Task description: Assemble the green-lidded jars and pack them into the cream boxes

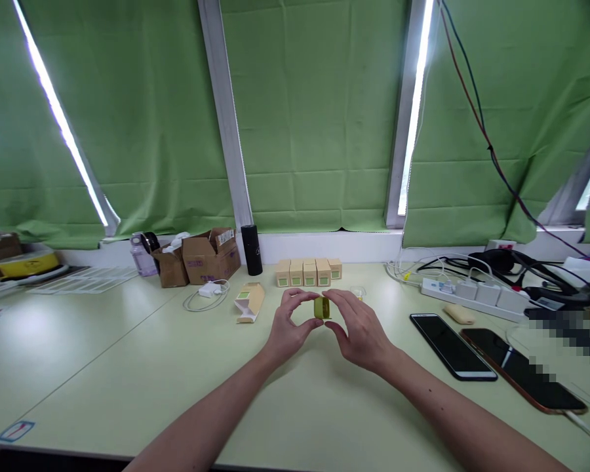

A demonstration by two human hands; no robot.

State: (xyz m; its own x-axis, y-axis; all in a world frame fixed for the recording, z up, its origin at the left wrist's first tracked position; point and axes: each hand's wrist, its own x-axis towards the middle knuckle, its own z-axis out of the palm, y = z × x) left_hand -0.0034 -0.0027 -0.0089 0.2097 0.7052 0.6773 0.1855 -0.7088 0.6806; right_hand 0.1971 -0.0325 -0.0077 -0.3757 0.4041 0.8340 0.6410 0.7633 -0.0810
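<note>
Above the middle of the table, both hands meet at a small olive-yellow round piece (318,308), short and hollow like a ring or cap. My left hand (291,324) pinches its left side between thumb and fingers. From the right, my right hand (358,328) closes thumb and fingertips on its other edge. Left of my left hand lies an opened small cardboard box (250,303) with a flap out. Behind the hands stands a row of several small tan boxes (295,273) with green labels. A small clear item (358,292) lies behind my right hand.
A black cylinder (251,250) and brown cartons (209,257) stand at the back. A white cable with a charger (209,290) lies left. On the right are two phones (452,346), a power strip (476,295), headphones (499,261) and tangled cables.
</note>
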